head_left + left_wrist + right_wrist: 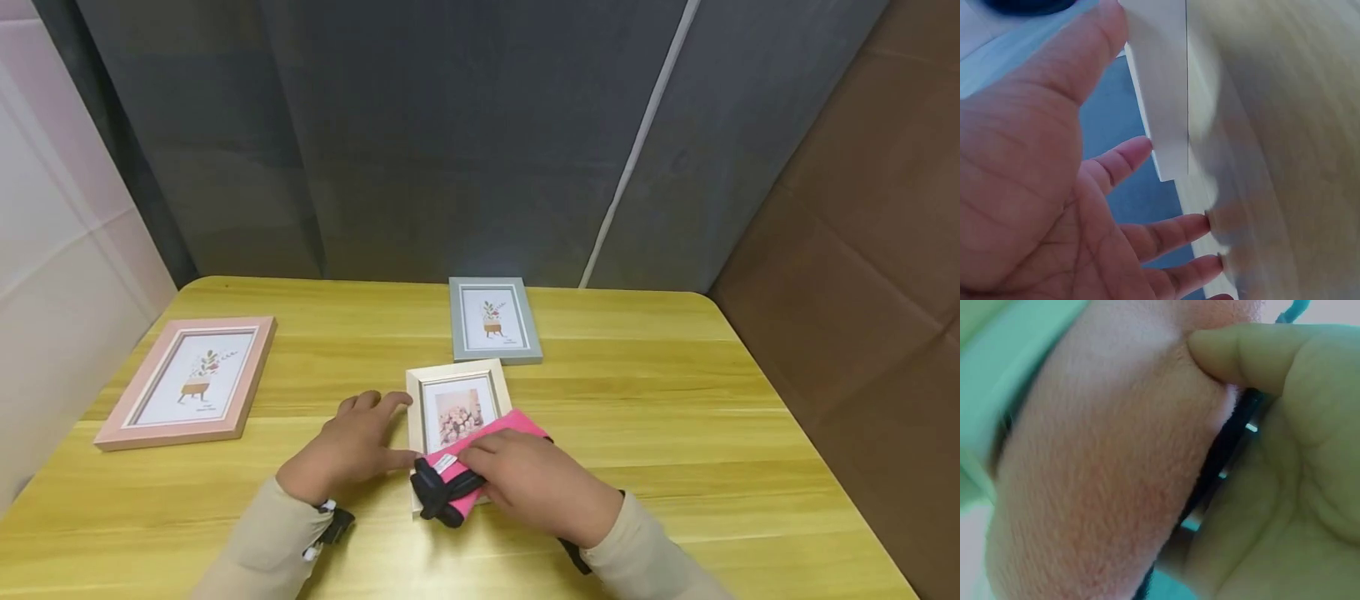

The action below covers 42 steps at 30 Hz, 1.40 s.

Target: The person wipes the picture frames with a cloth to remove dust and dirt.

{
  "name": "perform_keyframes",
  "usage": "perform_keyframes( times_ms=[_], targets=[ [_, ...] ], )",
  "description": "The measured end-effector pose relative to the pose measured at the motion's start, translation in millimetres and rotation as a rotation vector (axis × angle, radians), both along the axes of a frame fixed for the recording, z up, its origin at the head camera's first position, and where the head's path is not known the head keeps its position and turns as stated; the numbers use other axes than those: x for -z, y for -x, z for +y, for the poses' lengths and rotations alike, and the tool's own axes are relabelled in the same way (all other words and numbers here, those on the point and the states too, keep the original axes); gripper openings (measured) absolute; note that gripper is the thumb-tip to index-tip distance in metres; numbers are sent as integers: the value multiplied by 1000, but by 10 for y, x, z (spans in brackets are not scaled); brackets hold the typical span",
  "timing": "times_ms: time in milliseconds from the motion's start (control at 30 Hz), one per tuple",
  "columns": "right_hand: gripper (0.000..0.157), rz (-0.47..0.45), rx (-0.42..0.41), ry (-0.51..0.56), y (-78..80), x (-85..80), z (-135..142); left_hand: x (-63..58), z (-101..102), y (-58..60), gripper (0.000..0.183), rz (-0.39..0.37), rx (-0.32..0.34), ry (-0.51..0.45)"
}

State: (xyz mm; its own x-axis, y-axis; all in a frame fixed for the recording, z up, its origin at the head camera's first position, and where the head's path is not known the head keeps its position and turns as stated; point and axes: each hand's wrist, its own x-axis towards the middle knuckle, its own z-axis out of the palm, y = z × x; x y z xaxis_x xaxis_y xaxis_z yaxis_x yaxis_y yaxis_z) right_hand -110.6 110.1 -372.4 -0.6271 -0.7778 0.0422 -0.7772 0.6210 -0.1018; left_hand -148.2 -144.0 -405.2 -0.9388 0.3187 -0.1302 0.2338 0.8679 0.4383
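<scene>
A cream picture frame [416, 421] with a pink flower print lies face up on the table, close to me. My left hand [358, 443] is at its left side, with the thumb and index fingertip against the edge. In the left wrist view, the fingers spread fairly straight beside the frame's pale side [1160, 94]. My right hand [528, 479] grips a bright pink fleecy pad [517, 425] with a black strap. This pad lies slantwise over the lower part of the frame and hides it. The right wrist view shows the thumb [1235, 356] pressing into the fleece.
Behind the cream frame, a grey-blue picture frame [457, 325] lies near the table's back edge. Far left is a larger pink picture frame [258, 367]. Dark cloth [450, 142] hangs behind the wooden table [660, 400], with a brown sheet [870, 250] on the right.
</scene>
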Motion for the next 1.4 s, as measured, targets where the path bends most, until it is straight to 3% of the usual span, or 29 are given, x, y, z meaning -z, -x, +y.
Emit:
perform_keyframes(
  times_ms=[200, 300, 433, 633, 767, 933, 1033, 1133, 1267, 1400],
  targets=[
    [33, 58, -27, -48, -49, 100, -87, 62, 1, 33, 88, 2, -16, 23],
    [31, 24, -12, -48, -53, 72, -80, 70, -3, 31, 87, 3, -11, 56],
    [20, -32, 63, -40, -7, 5, 14, 76, -2, 28, 84, -10, 12, 62],
    [12, -15, 206, -77, 72, -61, 175, 78, 40, 17, 82, -19, 21, 49],
    [12, -4, 143, -95, 43, -55, 121, 65, 72, 3, 80, -25, 4, 51],
    [26, 26, -26, -84, -58, 17, -46, 52, 86, -2, 79, -40, -9, 57],
    [31, 48, -57, -79, -100, 49, -109, 46, 86, -4, 79, -47, -12, 59],
    [27, 35, -20, -72, -92, 49, -108, 42, 82, -4, 78, -43, -9, 64],
    [17, -14, 82, -71, -25, 5, -15, 36, 77, -5, 78, -39, -1, 60],
    [9, -3, 187, -82, 60, -33, 119, 25, 75, -5, 80, -40, 10, 53]
  ],
)
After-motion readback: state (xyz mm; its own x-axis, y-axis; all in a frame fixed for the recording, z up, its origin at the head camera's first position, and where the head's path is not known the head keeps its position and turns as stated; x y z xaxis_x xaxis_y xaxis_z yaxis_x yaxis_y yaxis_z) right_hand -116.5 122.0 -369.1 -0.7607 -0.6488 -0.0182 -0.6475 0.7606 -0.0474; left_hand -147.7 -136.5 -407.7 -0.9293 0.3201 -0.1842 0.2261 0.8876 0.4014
